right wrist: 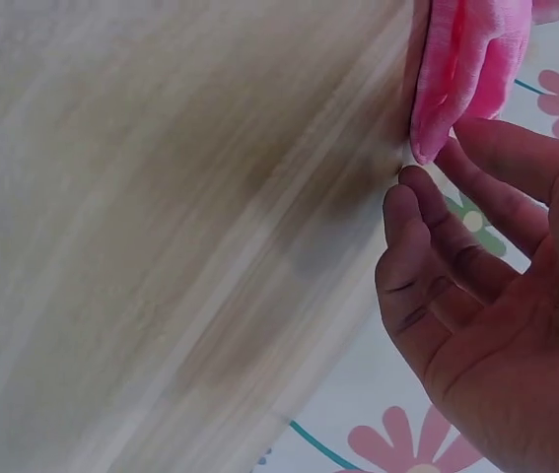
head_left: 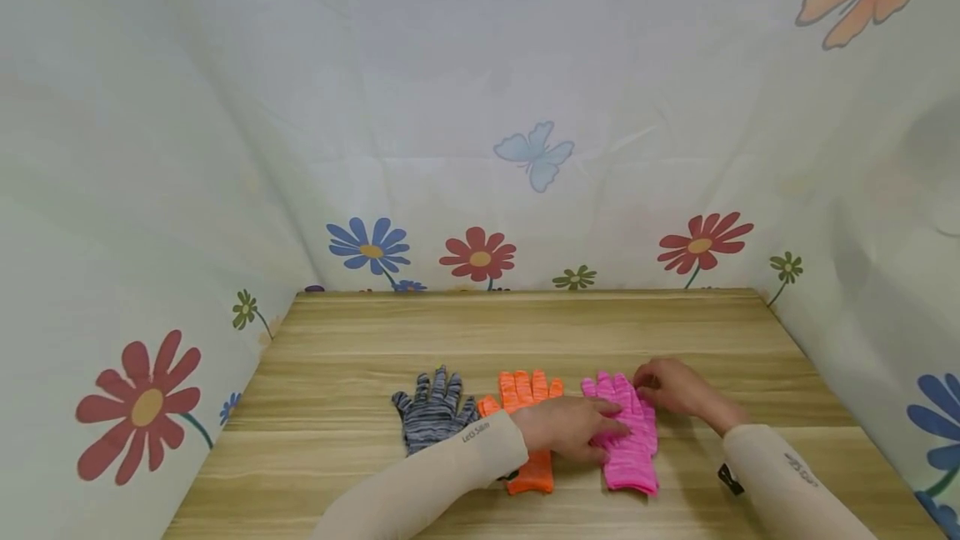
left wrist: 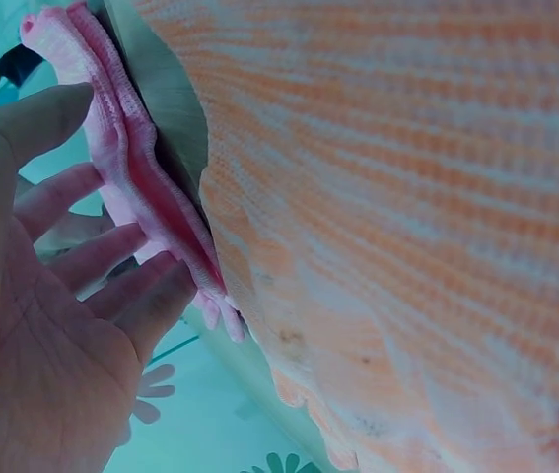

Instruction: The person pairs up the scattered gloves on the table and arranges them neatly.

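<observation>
A pink knitted glove [head_left: 633,461] lies on the wooden table, cuff toward me and fingers pointing away. My left hand [head_left: 573,427] reaches across the orange glove [head_left: 525,390] and rests on the pink one with spread, nearly straight fingers. At the pink glove's upper right side, my right hand [head_left: 678,390] pinches a glove fingertip between thumb and forefinger. In the right wrist view that pink tip [right wrist: 437,128] sits right at the thumb, and the other fingers are curled below. A grey-black striped glove [head_left: 431,415] lies at the left, partly covered by my left sleeve.
The wooden table [head_left: 525,323] runs back to a white curtain [head_left: 450,107] printed with flowers and butterflies, which also hangs along both sides. A small black strap piece [head_left: 729,480] shows by my right sleeve. The three gloves lie in a row.
</observation>
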`<state>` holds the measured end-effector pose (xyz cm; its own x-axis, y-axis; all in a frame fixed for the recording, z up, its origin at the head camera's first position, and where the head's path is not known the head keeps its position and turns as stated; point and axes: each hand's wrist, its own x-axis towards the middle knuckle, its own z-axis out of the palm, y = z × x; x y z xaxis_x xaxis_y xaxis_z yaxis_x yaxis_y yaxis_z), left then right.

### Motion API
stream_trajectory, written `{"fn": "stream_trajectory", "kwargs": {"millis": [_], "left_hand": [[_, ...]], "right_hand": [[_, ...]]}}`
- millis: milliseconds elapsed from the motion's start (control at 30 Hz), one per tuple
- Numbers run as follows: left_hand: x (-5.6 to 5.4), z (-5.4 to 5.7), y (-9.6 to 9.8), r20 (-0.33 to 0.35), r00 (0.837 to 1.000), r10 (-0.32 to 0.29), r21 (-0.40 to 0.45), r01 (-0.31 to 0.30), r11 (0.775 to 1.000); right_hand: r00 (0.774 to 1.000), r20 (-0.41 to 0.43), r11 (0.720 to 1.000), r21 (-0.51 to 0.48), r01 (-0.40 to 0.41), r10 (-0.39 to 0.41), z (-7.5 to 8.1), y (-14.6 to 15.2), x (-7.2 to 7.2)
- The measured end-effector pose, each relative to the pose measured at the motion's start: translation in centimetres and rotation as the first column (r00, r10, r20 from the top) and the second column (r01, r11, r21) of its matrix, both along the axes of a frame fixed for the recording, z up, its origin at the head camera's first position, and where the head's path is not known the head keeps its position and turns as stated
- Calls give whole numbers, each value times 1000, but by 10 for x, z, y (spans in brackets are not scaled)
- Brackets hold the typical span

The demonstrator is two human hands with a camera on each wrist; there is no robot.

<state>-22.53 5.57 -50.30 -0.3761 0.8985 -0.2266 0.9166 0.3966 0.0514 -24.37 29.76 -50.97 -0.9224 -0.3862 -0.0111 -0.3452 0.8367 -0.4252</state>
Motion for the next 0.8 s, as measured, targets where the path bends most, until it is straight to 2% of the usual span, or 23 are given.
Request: {"fn": "stream_trajectory", "kwargs": {"millis": [133,233,367,533,800], "left_hand": [[0,0,0,5,1000,-3,-1,3,1000],[-1,1,0,11,1000,-2,1,2,1000],[-2,1,0,7,1000,1,0,-1,1000],[-1,0,-1,1,1000,-1,-3,1,1000],[0,1,-2,12,1000,2,-8,-2,1000]], "right_hand": [[999,-31,1000,-2,21,-21,0,2,0],[999,-21,999,-9,48,-48,3,0,1],[1000,9,999,-15,30,-30,6,-4,3],[1000,-5,1000,7,1,-1,3,-6,6],[999,27,999,3,44,-44,1,-7,7]]}}
